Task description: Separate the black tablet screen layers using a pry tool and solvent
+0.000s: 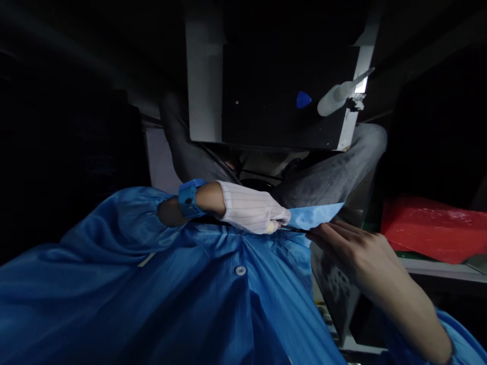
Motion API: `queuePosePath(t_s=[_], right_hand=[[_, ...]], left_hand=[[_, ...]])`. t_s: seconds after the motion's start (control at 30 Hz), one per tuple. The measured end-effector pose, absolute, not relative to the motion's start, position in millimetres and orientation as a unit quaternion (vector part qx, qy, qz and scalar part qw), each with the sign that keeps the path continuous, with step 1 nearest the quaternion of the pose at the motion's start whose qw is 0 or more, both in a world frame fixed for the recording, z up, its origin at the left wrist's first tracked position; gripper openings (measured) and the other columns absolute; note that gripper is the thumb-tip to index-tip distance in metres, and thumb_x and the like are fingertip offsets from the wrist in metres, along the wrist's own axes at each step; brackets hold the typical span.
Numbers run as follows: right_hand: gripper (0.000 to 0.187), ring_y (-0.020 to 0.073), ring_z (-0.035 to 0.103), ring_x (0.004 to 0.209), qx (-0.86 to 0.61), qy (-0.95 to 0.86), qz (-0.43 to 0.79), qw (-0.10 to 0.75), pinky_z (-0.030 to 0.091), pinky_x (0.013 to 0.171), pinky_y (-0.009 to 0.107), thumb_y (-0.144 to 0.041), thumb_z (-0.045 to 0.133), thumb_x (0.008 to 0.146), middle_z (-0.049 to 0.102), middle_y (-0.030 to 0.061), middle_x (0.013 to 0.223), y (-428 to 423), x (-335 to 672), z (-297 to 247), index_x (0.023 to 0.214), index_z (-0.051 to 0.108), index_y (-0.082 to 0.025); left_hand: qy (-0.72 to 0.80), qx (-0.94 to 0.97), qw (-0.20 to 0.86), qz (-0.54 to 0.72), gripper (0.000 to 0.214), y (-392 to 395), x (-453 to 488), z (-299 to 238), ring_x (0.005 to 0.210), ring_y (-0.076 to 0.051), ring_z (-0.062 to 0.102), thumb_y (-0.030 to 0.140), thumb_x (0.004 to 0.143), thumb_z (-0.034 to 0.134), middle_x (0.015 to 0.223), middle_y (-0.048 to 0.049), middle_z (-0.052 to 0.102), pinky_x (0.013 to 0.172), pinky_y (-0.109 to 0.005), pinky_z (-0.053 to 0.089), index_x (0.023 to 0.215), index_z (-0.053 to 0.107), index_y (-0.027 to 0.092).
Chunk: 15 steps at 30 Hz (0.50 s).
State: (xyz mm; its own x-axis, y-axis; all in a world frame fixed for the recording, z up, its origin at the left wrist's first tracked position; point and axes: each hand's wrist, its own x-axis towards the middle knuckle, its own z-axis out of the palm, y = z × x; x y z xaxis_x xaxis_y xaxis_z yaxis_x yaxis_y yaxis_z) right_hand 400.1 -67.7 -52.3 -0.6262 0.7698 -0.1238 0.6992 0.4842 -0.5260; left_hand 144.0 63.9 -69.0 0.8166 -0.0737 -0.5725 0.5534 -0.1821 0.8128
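My left hand (253, 209), in a white striped glove with a blue wrist strap (188, 198), is closed in a pinch on the near end of a thin blue film strip (314, 215). The strip stretches rightward at lap height. My bare right hand (350, 251) lies just below the strip. Its fingers are stretched along the strip's lower edge and touch it, apparently over a thin dark edge beneath the film. Both arms wear a blue gown (171, 294).
A black work mat (274, 101) on a white-edged table lies ahead, with a blue triangular pick (303, 99) and a white pen-like tool (342, 93) on it. Grey trousered legs (331, 172) sit below. A red sheet (429, 228) lies on a shelf at right.
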Motion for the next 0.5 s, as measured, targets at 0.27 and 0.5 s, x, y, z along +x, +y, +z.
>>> queuePosePath(t_s=[0.27,0.5], right_hand=[[0.017,0.0164,0.075,0.068,-0.555,-0.731,0.35,0.188,0.054,0.064,0.026,-0.028,0.061,0.12,0.076,0.0021,0.084,-107,384,-75,0.106,0.069,-0.023],[0.014,0.018,0.079,0.066,-0.603,-0.681,0.297,0.29,0.061,0.063,0.026,-0.027,0.065,0.118,0.082,0.0022,0.086,-131,363,-93,0.105,0.071,-0.024]], left_hand=[[0.158,0.704,0.639,-0.265,0.022,60,139,-71,0.06,-0.013,0.05,0.005,0.102,0.057,0.074,0.005,0.059,0.063,-0.032,0.034,0.088,0.053,0.022],[0.184,0.686,0.63,-0.315,0.017,61,141,-62,0.061,-0.014,0.053,0.011,0.105,0.055,0.073,0.0042,0.061,0.066,-0.032,0.035,0.092,0.055,0.022]])
